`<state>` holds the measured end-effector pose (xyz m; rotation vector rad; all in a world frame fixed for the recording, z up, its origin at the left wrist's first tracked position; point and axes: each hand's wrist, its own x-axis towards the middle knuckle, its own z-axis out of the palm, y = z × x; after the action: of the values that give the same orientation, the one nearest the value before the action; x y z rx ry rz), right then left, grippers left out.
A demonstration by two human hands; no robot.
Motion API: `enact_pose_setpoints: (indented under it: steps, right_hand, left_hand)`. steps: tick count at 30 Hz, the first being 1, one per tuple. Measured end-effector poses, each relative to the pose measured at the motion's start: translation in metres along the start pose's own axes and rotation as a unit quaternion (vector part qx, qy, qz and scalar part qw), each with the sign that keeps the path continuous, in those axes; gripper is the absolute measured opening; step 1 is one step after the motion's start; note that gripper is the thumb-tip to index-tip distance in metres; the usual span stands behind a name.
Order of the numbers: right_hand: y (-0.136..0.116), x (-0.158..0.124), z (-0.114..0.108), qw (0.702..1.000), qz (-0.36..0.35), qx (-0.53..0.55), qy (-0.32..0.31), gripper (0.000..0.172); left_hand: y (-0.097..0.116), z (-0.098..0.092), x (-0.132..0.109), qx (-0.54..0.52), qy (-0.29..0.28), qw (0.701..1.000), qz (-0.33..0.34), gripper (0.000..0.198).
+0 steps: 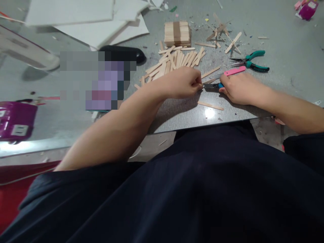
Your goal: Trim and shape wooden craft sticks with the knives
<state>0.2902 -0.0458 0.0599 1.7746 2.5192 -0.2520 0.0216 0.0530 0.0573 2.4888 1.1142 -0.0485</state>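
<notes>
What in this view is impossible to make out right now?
Head view, left hand: its curled fingers hide what it pinches.
Head view, right hand: covers the lower handle of the pink-and-blue tool.
Head view, pixelated patch: masks whatever lies there.
Head view, purple box: cut by the left edge.

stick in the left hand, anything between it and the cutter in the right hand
Nothing visible stands between them: the left hand pinches the stick, and the cutter in the right hand reaches right up to it.
</notes>
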Motion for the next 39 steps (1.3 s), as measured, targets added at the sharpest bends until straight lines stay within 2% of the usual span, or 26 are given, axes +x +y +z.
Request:
enact_pose_setpoints:
  steps: [14,18,26,29,34,39]
  right_hand:
    - [-0.012,-0.003,-0.008,0.999,0.025,-0.044,-0.019,0.059]
    - [-0.011,-0.003,-0.007,0.999,0.033,-0.020,-0.011,0.054]
    - [-0.008,-0.003,-0.011,0.997,0.036,-0.056,-0.031,0.060]
    - [-0.006,-0.004,-0.018,0.996,0.028,-0.072,-0.038,0.062]
    - [0.005,-0.003,-0.026,0.998,0.004,-0.067,-0.017,0.065]
    - [0.014,0.001,-0.025,0.996,-0.010,-0.076,-0.041,0.059]
  left_hand:
    - [-0.003,-0.002,0.002,-0.021,-0.003,1.000,0.002,0.021]
    - [-0.002,-0.005,0.003,-0.031,-0.002,0.999,-0.007,0.019]
    - [-0.001,-0.004,0.003,-0.133,-0.023,0.991,-0.022,0.010]
    - [-0.001,-0.004,0.004,-0.147,0.005,0.989,-0.022,0.011]
    - [0.001,-0.006,0.003,-0.151,0.045,0.987,-0.025,0.014]
    - [0.006,-0.005,0.002,-0.115,0.017,0.993,-0.016,0.016]
